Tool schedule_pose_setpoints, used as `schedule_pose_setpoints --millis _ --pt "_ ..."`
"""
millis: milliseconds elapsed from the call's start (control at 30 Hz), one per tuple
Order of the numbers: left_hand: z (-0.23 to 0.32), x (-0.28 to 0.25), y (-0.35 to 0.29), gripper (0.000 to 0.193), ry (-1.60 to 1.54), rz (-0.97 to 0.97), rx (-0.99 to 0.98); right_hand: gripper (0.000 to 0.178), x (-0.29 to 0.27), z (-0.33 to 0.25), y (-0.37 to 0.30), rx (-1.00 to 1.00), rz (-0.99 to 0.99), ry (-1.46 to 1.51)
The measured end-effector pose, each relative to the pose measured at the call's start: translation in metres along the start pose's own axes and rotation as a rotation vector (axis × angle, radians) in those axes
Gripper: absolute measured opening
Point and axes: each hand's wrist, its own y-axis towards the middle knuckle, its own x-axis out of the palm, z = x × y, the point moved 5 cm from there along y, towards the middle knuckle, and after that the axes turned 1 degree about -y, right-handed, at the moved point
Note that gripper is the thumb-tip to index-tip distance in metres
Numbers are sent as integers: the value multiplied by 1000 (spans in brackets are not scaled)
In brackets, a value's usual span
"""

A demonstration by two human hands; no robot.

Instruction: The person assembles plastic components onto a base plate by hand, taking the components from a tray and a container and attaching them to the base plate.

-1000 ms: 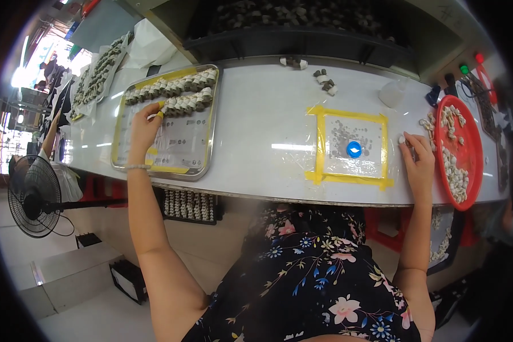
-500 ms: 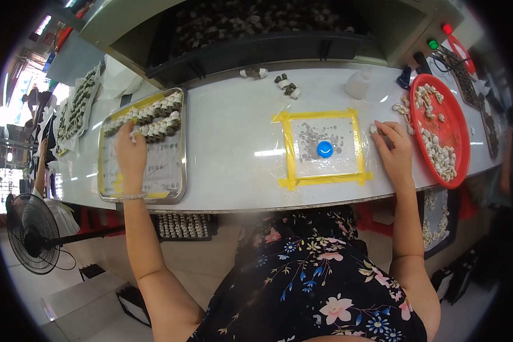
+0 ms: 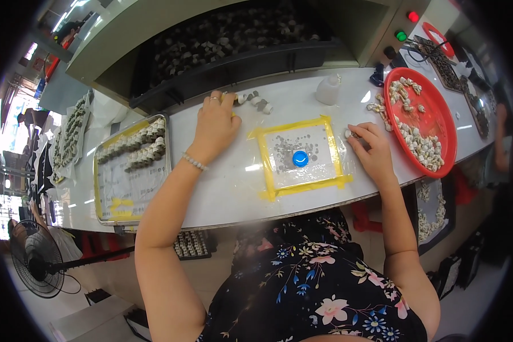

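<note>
At the middle of the white table, my left hand (image 3: pixel 215 126) is closed over the left end of a loose group of small grey-and-white pieces (image 3: pixel 260 102); its fingertips are partly hidden. A small white piece (image 3: pixel 348 134) is pinched between the thumb and fingers of my right hand (image 3: pixel 371 147). That hand is just right of a yellow-taped square (image 3: pixel 272 188), on which grey spots and a blue round cap (image 3: pixel 300 158) show. On the left lies a metal tray (image 3: pixel 169 154), holding two rows of grey-and-white pieces (image 3: pixel 134 142) on a printed sheet.
A red bowl (image 3: pixel 450 154) of white pieces stands at the right, with several pieces spilled beside it. Behind the taped square is a white bottle (image 3: pixel 328 91). At the back, a machine opening holds a dark bin (image 3: pixel 211 77) full of pieces. A fan (image 3: pixel 37 259) stands lower left.
My left hand has left the tray's rows and moved right and away to the loose grey-and-white pieces. My right hand still pinches the white piece beside the taped square. The view has turned somewhat.
</note>
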Motion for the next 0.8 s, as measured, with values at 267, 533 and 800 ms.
schedule_pose_setpoints --millis 267,533,800 --pt "20 -6 5 44 -49 223 228 21 4 -5 7 6 -25 54" --pt "21 13 -11 34 -38 24 189 26 2 0 -6 36 -29 54" --pt "14 -15 -70 31 -108 76 295 27 1 -13 -8 -19 -100 -33"
